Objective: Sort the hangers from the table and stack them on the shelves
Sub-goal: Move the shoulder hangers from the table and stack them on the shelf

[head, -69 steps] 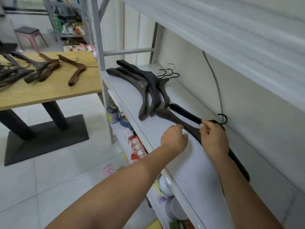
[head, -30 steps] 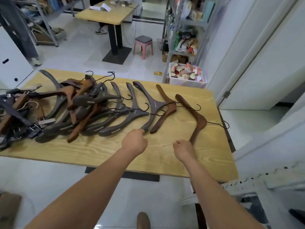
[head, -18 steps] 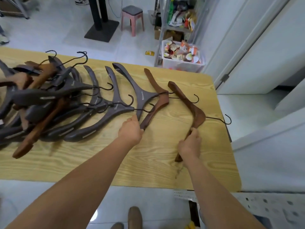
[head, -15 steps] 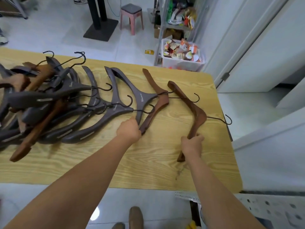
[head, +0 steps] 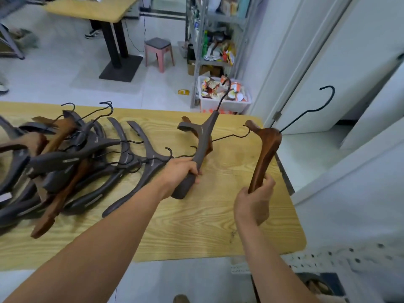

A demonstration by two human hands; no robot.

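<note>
Head view, looking down over both my bare forearms at the wooden table point(head: 196, 226): my left hand point(head: 181, 171) is closed around the lower arm of a dark grey hanger point(head: 202, 138), fingers wrapped over it and thumb side toward me, with the near tip of that arm poking out below my fist just above the tabletop. That hanger tilts up and away from me, its black hook point(head: 225, 90) rising toward the far side in front of a white bin of packets point(head: 223, 99) on the floor. Behind it a brown hanger point(head: 208, 146) lies flat on the table, its wire hook pointing right. My right hand point(head: 254, 204) is clamped on the lower end of a reddish-brown hanger point(head: 265, 154), held nearly upright and clear of the table near its right edge, its long black hook point(head: 310, 110) slanting up to the right against the white door. To the left, a pile of hangers point(head: 65, 162), mostly dark grey with a few brown ones mixed in, lies overlapping across the left half of the table, hooks mostly pointing to the far side. Far beyond, on the pale tiled floor, stand a pink stool point(head: 158, 52), a metal rack point(head: 215, 40) crowded with goods, and another table point(head: 94, 9).
</note>
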